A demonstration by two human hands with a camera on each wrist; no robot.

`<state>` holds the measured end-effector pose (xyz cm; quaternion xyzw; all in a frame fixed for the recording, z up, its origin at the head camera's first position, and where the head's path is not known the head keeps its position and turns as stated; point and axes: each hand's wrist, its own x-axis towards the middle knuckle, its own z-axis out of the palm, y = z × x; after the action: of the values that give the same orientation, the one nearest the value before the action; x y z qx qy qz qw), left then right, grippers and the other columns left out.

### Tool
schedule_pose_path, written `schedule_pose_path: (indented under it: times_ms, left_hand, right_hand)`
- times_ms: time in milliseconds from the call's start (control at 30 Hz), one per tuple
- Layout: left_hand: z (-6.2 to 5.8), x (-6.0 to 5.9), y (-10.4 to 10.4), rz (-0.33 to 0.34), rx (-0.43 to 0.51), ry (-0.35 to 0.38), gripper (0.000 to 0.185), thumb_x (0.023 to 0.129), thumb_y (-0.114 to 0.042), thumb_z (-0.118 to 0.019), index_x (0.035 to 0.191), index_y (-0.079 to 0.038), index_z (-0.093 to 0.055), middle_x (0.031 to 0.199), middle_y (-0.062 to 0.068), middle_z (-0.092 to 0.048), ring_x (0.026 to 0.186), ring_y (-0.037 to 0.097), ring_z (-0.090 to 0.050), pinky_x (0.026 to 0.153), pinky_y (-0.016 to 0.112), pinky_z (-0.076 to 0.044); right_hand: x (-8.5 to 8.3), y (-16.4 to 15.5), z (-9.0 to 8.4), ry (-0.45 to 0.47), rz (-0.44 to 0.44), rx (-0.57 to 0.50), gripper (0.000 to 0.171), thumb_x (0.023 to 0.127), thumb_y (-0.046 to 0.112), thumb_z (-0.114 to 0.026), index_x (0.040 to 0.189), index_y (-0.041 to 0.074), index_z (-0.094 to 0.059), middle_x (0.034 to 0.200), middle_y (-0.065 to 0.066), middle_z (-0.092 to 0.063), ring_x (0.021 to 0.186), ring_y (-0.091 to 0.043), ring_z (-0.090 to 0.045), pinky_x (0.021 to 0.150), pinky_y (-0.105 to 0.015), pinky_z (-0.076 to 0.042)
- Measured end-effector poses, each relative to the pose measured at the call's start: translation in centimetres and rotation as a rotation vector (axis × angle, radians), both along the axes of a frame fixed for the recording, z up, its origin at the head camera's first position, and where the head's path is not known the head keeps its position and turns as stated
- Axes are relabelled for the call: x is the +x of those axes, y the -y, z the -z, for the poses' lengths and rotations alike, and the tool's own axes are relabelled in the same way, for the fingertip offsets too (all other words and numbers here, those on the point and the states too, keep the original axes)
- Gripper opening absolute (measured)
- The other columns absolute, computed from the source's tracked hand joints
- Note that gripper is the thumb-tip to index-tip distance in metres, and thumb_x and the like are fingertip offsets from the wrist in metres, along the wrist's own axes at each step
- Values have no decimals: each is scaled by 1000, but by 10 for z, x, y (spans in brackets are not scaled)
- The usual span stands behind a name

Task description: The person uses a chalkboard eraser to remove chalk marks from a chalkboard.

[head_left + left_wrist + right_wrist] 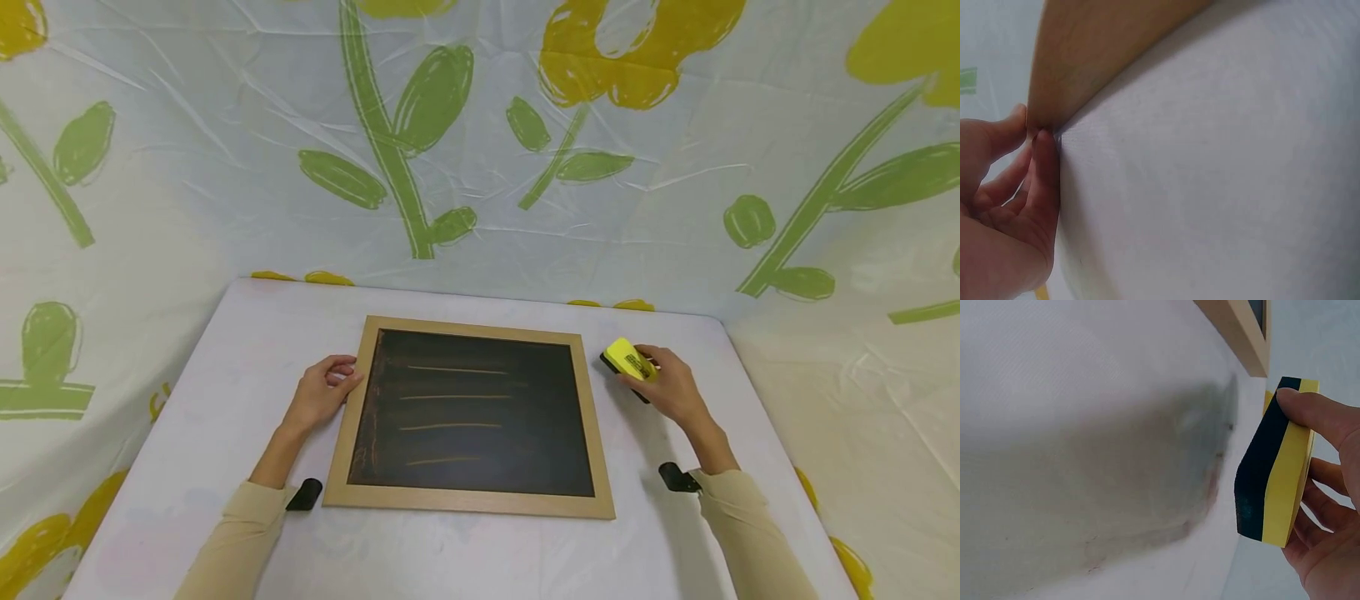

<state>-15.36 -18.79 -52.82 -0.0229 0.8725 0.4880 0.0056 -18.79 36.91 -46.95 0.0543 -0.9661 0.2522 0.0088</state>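
Observation:
A wood-framed chalkboard [472, 412] with three or so faint chalk lines lies flat in the middle of the white table [225, 350]. My left hand [324, 392] holds its left frame edge [1091, 56], thumb on top and fingers [1044, 175] at the side. To the right of the board, my right hand [663, 383] grips a yellow and black eraser [628, 362], lifted off the table with its black felt side [1260, 469] facing the board's corner [1241, 334].
A plastic sheet printed with green stems and yellow flowers [480, 142] hangs behind and around the table. The table's edges run close on the right [780, 467] and at the back. Black wrist camera mounts [303, 494] sit on both forearms.

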Motion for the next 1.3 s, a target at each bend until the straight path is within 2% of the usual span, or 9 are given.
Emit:
schedule_pose_path:
  times_ms: [333, 767, 1000, 1300]
  left_hand:
    - [3, 0, 0, -1, 14, -5, 38, 101, -16, -68, 130, 6, -60, 109, 22, -65, 89, 29, -63, 64, 23, -49]
    - [4, 0, 0, -6, 22, -3, 38, 100, -15, -69, 130, 7, -60, 109, 22, -65, 89, 29, -62, 65, 23, -49]
    - [2, 1, -2, -4, 37, -2, 38, 101, -16, -68, 131, 7, -60, 110, 22, -64, 89, 28, -61, 64, 22, -49]
    - [3, 2, -1, -8, 28, -10, 37, 101, -14, -68, 130, 6, -61, 110, 21, -65, 89, 27, -61, 67, 23, -48]
  right_hand:
    - [-4, 14, -10, -63, -62, -8, 66, 88, 18, -83, 140, -9, -52, 137, -32, -55, 121, -48, -53, 98, -63, -42]
    - [-5, 36, -17, -32, -132, -17, 66, 89, 17, -82, 142, -8, -52, 141, -31, -54, 125, -48, -51, 102, -64, -41]
    - [-8, 49, -18, -55, -188, -14, 64, 86, 14, -84, 140, -7, -56, 136, -30, -58, 121, -47, -54, 100, -63, -43]
    - [-10, 64, -14, -60, -267, 24, 65, 85, 20, -86, 139, -4, -59, 131, -26, -62, 116, -43, -58, 99, -60, -45]
